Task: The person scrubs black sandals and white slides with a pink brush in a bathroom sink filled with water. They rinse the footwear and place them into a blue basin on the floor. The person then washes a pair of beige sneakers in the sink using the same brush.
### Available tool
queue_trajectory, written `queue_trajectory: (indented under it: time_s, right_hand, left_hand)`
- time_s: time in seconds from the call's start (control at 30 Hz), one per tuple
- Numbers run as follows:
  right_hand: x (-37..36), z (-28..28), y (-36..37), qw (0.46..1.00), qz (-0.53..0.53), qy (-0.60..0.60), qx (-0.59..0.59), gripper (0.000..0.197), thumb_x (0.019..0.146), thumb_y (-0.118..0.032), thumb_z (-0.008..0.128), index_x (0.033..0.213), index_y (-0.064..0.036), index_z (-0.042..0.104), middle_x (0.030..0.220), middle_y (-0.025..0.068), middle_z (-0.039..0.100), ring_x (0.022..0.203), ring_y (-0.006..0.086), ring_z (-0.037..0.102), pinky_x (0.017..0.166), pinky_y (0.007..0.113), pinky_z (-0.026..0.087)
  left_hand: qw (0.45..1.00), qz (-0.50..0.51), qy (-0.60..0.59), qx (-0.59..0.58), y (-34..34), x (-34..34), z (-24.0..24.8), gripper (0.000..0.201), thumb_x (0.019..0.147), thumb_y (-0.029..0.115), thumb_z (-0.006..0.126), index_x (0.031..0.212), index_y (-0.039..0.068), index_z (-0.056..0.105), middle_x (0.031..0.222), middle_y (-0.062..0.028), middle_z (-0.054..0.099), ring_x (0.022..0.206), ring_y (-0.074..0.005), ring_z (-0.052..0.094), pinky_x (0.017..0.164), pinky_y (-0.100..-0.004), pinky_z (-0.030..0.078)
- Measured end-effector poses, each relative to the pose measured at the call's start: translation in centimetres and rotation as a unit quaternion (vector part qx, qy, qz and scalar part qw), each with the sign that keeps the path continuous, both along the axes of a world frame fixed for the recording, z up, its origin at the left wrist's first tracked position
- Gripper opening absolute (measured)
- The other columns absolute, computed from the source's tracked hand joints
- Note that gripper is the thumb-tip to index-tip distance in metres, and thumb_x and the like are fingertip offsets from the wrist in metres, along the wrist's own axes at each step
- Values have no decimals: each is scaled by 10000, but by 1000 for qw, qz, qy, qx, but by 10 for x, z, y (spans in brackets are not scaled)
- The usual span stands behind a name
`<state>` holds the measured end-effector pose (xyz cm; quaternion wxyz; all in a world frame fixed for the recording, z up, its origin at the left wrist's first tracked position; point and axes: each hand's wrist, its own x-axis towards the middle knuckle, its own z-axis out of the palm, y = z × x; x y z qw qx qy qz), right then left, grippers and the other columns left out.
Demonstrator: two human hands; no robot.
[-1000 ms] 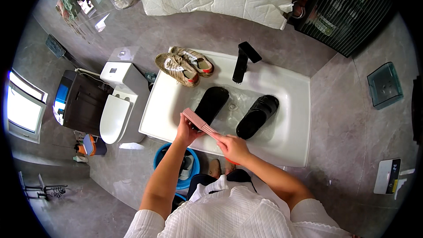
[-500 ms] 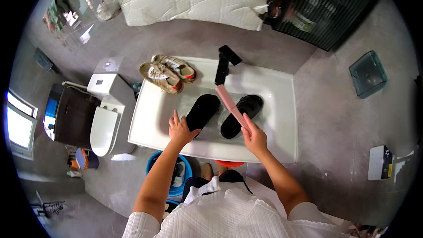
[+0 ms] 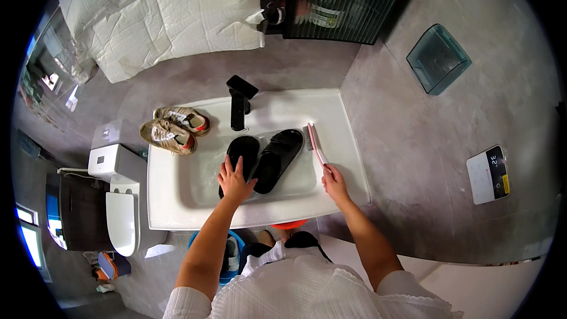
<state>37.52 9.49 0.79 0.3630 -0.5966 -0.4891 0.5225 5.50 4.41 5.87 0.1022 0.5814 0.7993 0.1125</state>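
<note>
Two black slippers lie side by side in a white sink with shallow water. Over the near part of the left slipper (image 3: pixel 241 149), my left hand (image 3: pixel 235 184) rests with its fingers spread, hiding some of it. The right slipper (image 3: pixel 276 162) has a strap across its far end and leans close to the left one. My right hand (image 3: pixel 335 184) grips the handle of a pink scrubbing brush (image 3: pixel 318 152). The brush is at the right side of the right slipper, its grey bristles facing that slipper.
A pair of tan, dirty sneakers (image 3: pixel 174 130) sits on the left back corner of the sink (image 3: pixel 348 186). A black faucet (image 3: pixel 238 109) stands at the back rim. Below the front edge are a blue basin (image 3: pixel 237 242) and a red one (image 3: pixel 289 224). A toilet (image 3: pixel 123 218) is at left.
The brush has moved from between the slippers to the right slipper's right side, and its bristles now show. My left hand has moved onto the left slipper. The slippers sit closer together; the view has shifted.
</note>
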Motion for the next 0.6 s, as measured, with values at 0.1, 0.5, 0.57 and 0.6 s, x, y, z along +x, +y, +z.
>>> queue_trajectory:
  time_s: [0.1,0.5,0.57,0.6]
  right_hand:
    - [-8,26,-5,994,-39,-41,90,263,990,-228,478,1094,-7,575,761,129,665,612,234,630,577,390,488]
    - [-10,55,8,848,39,-408,335,701,835,-155,653,1453,-56,338,1352,229,472,1253,373,458,1009,454,394]
    - [-49,16,15,971,95,-170,141,668,843,-241,694,1407,-32,403,1248,207,573,1117,328,583,901,418,480]
    - [-71,-7,17,987,57,-140,61,697,801,-302,747,1358,-31,426,1168,130,614,1081,272,591,885,407,481]
  left_hand:
    - [999,-44,-29,15,8,8,-9,915,691,348,788,1473,187,342,1532,-199,247,1387,-390,243,1092,-496,255]
    - [994,-49,-75,62,20,9,-18,943,718,320,770,1501,169,267,1532,-219,239,1386,-428,244,1093,-537,254]
    - [999,1,-34,1,23,-2,-14,1018,702,329,785,1523,189,199,1552,-213,186,1390,-441,230,1086,-545,270]
    - [999,2,-22,-44,24,-4,-9,1049,687,340,795,1528,210,180,1559,-203,173,1381,-434,252,1077,-540,289]
